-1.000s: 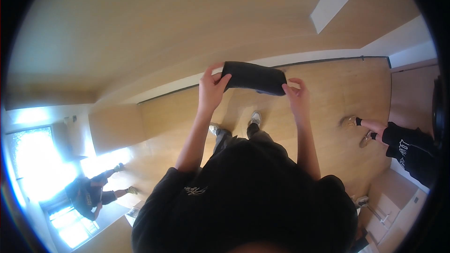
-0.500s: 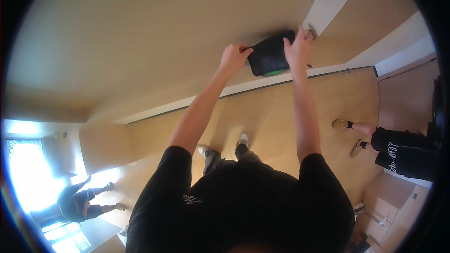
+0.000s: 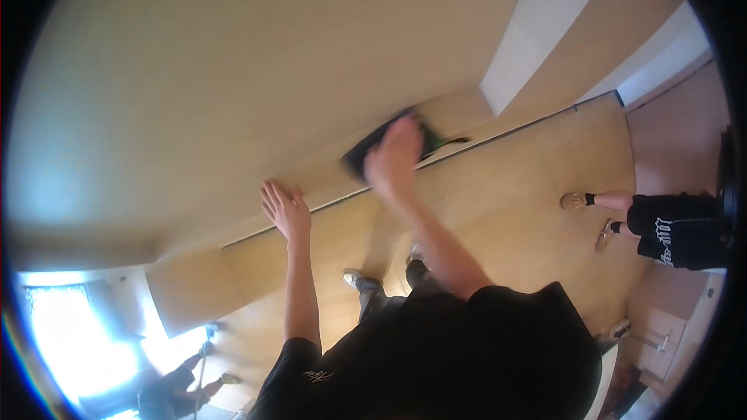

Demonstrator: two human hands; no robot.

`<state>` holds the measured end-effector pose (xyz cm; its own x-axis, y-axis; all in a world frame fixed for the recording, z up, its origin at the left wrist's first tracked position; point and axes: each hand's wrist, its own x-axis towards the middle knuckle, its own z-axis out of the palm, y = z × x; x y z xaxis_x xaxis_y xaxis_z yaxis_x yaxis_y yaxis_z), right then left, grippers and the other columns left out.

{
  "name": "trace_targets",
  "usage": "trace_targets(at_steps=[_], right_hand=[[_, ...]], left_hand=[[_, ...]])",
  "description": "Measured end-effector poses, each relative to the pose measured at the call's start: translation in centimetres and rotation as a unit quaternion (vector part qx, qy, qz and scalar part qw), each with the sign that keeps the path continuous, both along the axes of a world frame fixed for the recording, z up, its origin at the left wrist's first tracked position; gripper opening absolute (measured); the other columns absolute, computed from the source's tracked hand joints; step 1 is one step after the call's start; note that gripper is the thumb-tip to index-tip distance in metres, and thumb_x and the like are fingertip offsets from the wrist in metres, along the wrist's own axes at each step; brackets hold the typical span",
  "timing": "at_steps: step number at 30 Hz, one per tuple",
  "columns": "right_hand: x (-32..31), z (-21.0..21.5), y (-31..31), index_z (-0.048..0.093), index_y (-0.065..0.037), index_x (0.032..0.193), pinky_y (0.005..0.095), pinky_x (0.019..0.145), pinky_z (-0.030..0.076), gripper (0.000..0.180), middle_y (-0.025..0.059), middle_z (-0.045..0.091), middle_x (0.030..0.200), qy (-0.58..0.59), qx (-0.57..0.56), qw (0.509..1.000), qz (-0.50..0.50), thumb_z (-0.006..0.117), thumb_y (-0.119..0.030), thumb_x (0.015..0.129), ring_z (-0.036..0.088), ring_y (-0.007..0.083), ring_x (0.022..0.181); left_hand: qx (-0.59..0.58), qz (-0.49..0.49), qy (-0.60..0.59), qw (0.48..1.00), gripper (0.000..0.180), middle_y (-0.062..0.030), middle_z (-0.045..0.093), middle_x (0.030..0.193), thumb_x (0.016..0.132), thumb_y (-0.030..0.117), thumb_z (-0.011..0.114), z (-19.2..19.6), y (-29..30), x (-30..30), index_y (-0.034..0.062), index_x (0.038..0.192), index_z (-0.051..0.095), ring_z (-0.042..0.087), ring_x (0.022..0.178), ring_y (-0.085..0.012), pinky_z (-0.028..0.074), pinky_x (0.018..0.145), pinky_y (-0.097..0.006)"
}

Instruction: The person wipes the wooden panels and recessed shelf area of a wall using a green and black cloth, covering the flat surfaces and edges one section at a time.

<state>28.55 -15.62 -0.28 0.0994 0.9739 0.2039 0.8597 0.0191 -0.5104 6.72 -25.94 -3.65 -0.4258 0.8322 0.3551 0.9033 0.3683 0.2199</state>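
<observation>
Against the lower part of a large beige wall (image 3: 233, 109), my right hand (image 3: 395, 157) holds a flat black piece (image 3: 364, 152) with some green along its edge. Motion smears this hand, and it covers the middle of the piece. A thin dark tail sticks out from the piece toward the right. I cannot make out exactly what kind of thing it is. My left hand (image 3: 289, 214) is empty, its fingers stretched out, by the bottom of the wall to the left of the black piece.
A pale column (image 3: 537, 27) juts out at the upper right. The tan floor (image 3: 498, 202) meets the wall along a dark line. On the right stands a person in black (image 3: 677, 222); another person (image 3: 175, 389) at lower left is near a bright window (image 3: 78, 342) with a long pole.
My left hand has let go of the black piece and moved down and left, fingers opening. My right hand has carried the piece left and down along the wall.
</observation>
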Motion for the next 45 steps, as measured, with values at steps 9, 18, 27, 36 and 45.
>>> trace_targets(at_steps=[9, 18, 27, 36, 45], right_hand=[[3.9, -0.7, 1.2, 0.036, 0.008, 0.138, 0.0497, 0.113, 0.025, 0.072, 0.0266, 0.038, 0.143, -0.012, 0.108, 0.994, 0.025, 0.063, -0.027, 0.081, 0.035, 0.0388, 0.135], [13.2, -1.1, 8.4, 0.033, 0.007, 0.142, 0.0447, 0.116, 0.018, 0.072, 0.0222, 0.029, 0.151, -0.216, 0.032, 0.964, -0.151, 0.046, -0.043, 0.092, 0.026, 0.0332, 0.141], [-19.6, 0.2, -5.4, 0.03, 0.015, 0.138, 0.053, 0.114, 0.019, 0.078, 0.0329, 0.027, 0.147, -0.064, 0.071, 0.995, 0.029, 0.061, -0.031, 0.083, 0.025, 0.0443, 0.138], [-29.2, 0.4, -10.8, 0.044, 0.009, 0.131, 0.0513, 0.11, 0.029, 0.065, 0.0256, 0.039, 0.143, 0.004, 0.096, 0.969, 0.227, 0.063, -0.03, 0.083, 0.035, 0.04, 0.134], [-4.9, 1.0, 3.3, 0.018, 0.005, 0.148, 0.0454, 0.118, 0.013, 0.071, 0.02, 0.014, 0.157, -0.198, -0.133, 0.961, -0.141, 0.037, -0.038, 0.095, 0.013, 0.0317, 0.146]], left_hand=[[-0.065, -0.002, 0.014, 0.998, 0.065, -0.0201, 0.026, 0.153, 0.097, 0.036, 0.046, 0.8, -0.7, -2.5, -0.0009, 0.147, 0.026, 0.022, 0.143, -0.0341, 0.02, 0.114, -0.049], [-0.015, -0.147, -0.015, 0.989, 0.063, -0.0184, 0.03, 0.152, 0.096, 0.036, 0.048, 2.9, -0.6, -4.0, 0.0006, 0.145, 0.031, 0.024, 0.142, -0.0342, 0.019, 0.114, -0.05], [-0.024, -0.113, -0.067, 0.991, 0.062, -0.0171, 0.032, 0.151, 0.095, 0.038, 0.05, 2.3, -5.8, -13.6, 0.0003, 0.142, 0.035, 0.023, 0.143, -0.0326, 0.017, 0.114, -0.053], [-0.071, -0.065, -0.004, 0.995, 0.067, -0.0115, 0.024, 0.156, 0.096, 0.041, 0.046, 2.0, -11.2, -22.5, 0.0053, 0.149, 0.025, 0.019, 0.145, -0.0269, 0.013, 0.115, -0.056], [-0.058, -0.11, -0.029, 0.992, 0.071, -0.013, 0.022, 0.156, 0.094, 0.037, 0.052, 3.1, -11.8, -22.6, 0.0062, 0.15, 0.022, 0.019, 0.145, -0.0298, 0.016, 0.115, -0.055]])
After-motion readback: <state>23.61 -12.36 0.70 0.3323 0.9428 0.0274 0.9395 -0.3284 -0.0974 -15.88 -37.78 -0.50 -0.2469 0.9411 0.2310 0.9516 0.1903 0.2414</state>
